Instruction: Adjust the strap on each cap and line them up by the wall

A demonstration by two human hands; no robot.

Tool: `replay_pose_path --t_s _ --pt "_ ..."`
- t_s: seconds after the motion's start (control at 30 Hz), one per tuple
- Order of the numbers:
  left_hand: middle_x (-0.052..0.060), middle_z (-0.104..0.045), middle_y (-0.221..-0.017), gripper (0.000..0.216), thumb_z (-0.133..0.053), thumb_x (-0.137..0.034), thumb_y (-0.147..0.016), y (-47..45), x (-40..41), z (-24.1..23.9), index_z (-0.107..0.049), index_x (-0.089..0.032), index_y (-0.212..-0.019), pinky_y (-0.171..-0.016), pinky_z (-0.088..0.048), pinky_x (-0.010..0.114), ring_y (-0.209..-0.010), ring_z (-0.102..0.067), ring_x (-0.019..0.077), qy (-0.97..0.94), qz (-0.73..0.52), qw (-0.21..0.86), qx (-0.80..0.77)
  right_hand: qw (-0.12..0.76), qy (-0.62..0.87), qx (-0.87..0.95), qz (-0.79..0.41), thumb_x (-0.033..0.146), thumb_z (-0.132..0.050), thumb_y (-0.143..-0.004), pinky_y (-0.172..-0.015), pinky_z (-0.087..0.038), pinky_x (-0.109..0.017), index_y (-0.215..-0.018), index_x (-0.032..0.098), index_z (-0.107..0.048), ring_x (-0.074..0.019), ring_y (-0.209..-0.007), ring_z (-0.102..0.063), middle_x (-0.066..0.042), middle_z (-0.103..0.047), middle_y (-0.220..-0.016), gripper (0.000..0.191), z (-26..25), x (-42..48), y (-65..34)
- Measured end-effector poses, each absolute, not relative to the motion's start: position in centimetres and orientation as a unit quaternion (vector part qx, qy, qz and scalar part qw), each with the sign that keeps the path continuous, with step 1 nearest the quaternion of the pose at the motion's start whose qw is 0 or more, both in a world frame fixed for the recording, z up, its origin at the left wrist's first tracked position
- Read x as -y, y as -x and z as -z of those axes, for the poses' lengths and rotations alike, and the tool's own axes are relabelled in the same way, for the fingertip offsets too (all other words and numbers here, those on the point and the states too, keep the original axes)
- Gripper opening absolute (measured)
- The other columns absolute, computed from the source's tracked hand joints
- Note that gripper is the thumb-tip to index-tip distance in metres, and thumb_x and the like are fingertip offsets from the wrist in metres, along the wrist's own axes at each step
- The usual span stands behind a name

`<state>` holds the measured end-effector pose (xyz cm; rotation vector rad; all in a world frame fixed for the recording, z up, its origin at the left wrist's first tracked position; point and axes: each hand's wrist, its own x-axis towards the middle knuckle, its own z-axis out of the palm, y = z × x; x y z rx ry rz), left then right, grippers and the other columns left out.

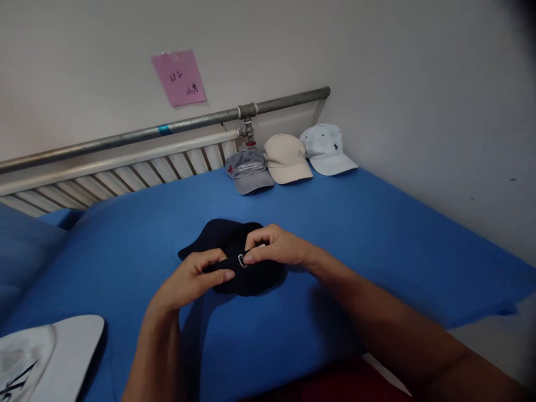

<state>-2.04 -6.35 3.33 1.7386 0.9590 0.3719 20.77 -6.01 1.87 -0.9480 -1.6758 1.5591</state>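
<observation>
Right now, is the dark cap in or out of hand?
In: left hand and right hand both pinch the dark cap near its silvery buckle.

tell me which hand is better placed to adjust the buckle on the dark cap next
Probably the right hand: its thumb tip is right at the buckle, while the left hand grips the dark cap farther left.

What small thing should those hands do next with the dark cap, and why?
Perhaps a gentle tug at the small buckle with the right hand: its thumb is already right beside the buckle, while the left hand grips the dark cap close by and could steady it.
</observation>
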Motion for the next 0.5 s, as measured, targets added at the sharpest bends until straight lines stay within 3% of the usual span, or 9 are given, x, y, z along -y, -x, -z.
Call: replay_pose_path --t_s 0.17,0.4,0.5 --pt "-0.001 -0.055 -0.075 0.022 -0.06 -0.037 -0.086 1.0 6.7 -5.3 -0.067 -0.018 -0.094 -0.062 -0.037 0.022 -0.068 -0.046 0.0097 -0.741 -0.143 0.547 -0.362 0.361 0.336 0.64 -0.59 0.03 -0.074 -0.071 -0.05 -0.028 -0.019 -0.065 0.014 -0.063 -0.0049 -0.054 -0.04 0.006 -0.05 -0.056 0.02 -3.3 6.4 -22.0" --pt "-0.001 -0.054 -0.068 0.013 -0.062 -0.03 -0.086 0.0 8.3 -7.6 -0.068 -0.019 -0.081 -0.059 -0.035 0.02 -0.064 -0.044 0.0084 -0.728 -0.235 0.559 -0.32 0.394 0.211 0.595 -0.668 0.017 -0.071 -0.07 -0.055 -0.042 -0.018 -0.089 0.016 -0.067 -0.0068 -0.06 -0.057 0.003 -0.066 -0.07 0.02 -5.3 8.1 -25.0" --pt "0.0 -0.055 -0.069 0.013 -0.063 -0.029 -0.085 -0.5 8.8 -7.8 -0.067 -0.018 -0.08 -0.06 -0.037 0.021 -0.064 -0.047 0.0095 -0.709 -0.262 0.594 -0.275 0.439 0.166 0.57 -0.675 0.015 -0.068 -0.072 -0.05 -0.042 -0.016 -0.088 0.015 -0.065 -0.0066 -0.055 -0.059 0.004 -0.066 -0.063 0.016 -5.8 8.5 -26.5"
